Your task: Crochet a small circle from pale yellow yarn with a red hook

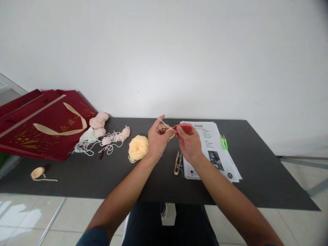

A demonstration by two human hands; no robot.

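My right hand (189, 141) is closed around the red handle of a crochet hook (183, 128), whose thin metal shaft points left. My left hand (157, 138) has its index finger raised, with pale yellow yarn (161, 121) running over it. Its thumb and other fingers pinch a small loop of that yarn (169, 133) near the hook's tip. Both hands are close together above the table's middle. Just left of my left hand lies a pale yellow yarn ball (138, 147). Whether the hook's tip is inside the loop is too small to tell.
Printed sheets (205, 150) lie under my right forearm, with green thread snips (223, 142) at their right edge. Beige snips (177, 164) are left of them. Pink yarn (98, 120), a small crocheted piece (38, 172) and red bags (51, 123) occupy the left side.
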